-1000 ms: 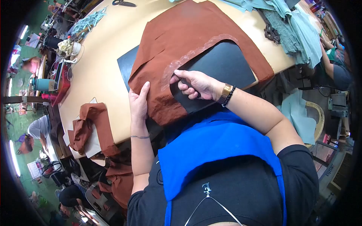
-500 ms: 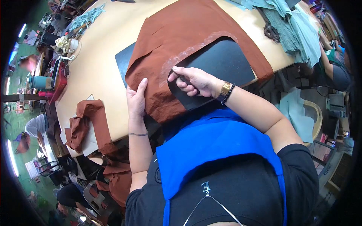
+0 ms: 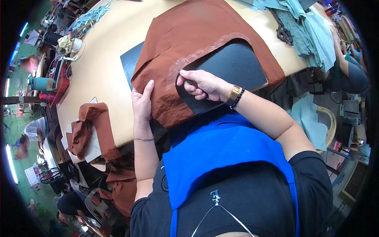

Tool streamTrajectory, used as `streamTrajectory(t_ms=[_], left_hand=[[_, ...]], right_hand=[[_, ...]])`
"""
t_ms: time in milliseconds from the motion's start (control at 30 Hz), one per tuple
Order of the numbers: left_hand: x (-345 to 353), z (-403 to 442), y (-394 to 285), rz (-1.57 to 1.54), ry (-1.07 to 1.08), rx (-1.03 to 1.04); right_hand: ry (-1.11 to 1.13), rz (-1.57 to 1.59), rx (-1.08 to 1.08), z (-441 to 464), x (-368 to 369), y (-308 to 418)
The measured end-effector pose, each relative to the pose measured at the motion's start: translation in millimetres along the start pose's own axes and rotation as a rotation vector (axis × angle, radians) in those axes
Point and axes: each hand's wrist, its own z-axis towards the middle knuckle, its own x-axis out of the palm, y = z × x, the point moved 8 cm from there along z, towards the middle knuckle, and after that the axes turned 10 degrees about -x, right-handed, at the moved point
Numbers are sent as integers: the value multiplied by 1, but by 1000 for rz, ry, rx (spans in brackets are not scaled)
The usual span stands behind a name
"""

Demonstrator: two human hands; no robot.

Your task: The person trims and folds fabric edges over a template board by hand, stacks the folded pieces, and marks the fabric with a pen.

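A large reddish-brown piece of thin leather or cloth lies over a black board. A pale, shiny band, like dried glue, runs along its curved cut-out edge. My left hand grips the near left side, thumb on top and the other fingers partly hidden. At the lower end of the curve, my right hand is closed in a pinch, with thumb and forefinger at the brown edge. Its other fingers curl over the bare black board. Whether a small tool is also in that pinch I cannot see.
The pale table curves around the board. More brown pieces lie at its left edge. Teal pieces are heaped at the right, near a coworker's arm. A red tray and a teal cup stand at far left.
Both hands keep almost the same place and grip on the brown piece. The whole view has shifted very slightly.
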Motion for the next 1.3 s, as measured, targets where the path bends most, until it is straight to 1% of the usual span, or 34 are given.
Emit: streamTrajectory(t_ms=[233,333,433,500,533,567,600,633,700,767,833,900,967,1000,1100,1133,1233,1300], left_hand=[[0,1,-1,19,3,0],[3,0,-3,0,10,20],[-9,-2,-2,139,-87,-29],[-21,-5,-18,242,-174,87],[-43,0,-26,433,-247,343],[-56,-1,-34,407,-363,264],[-40,-10,-68,658,-474,485],[-14,-16,-93,799,-520,631],[52,-8,-119,960,-301,729],[110,20,-99,990,-2,695],[165,27,-71,1093,157,840],[193,45,-32,1208,247,751],[196,53,-12,1184,249,864],[191,57,-8,1145,222,880],[165,61,-9,1134,191,755],[157,59,-12,1112,149,765],[127,67,-8,902,131,429],[120,65,-12,858,113,439]], right_hand=[[-28,-18,32,-7,2,1],[-45,-15,1,-1,2,2],[-26,-21,-19,-8,-2,0],[-80,52,-53,-23,-13,3],[-142,115,-91,-32,-23,7],[-205,175,-130,-41,-34,13],[-262,204,-181,-48,-49,19],[-316,229,-227,-56,-64,24],[-342,337,-276,-65,-85,33],[-346,414,-309,-69,-99,41],[-350,485,-304,-68,-110,41],[-359,532,-303,-68,-121,41],[-393,574,-296,-71,-129,39],[-417,563,-288,-74,-132,40],[-415,546,-253,-76,-132,41],[-402,537,-229,-74,-130,40],[-385,532,-141,-60,-118,37],[-333,528,-124,-48,-111,34]])
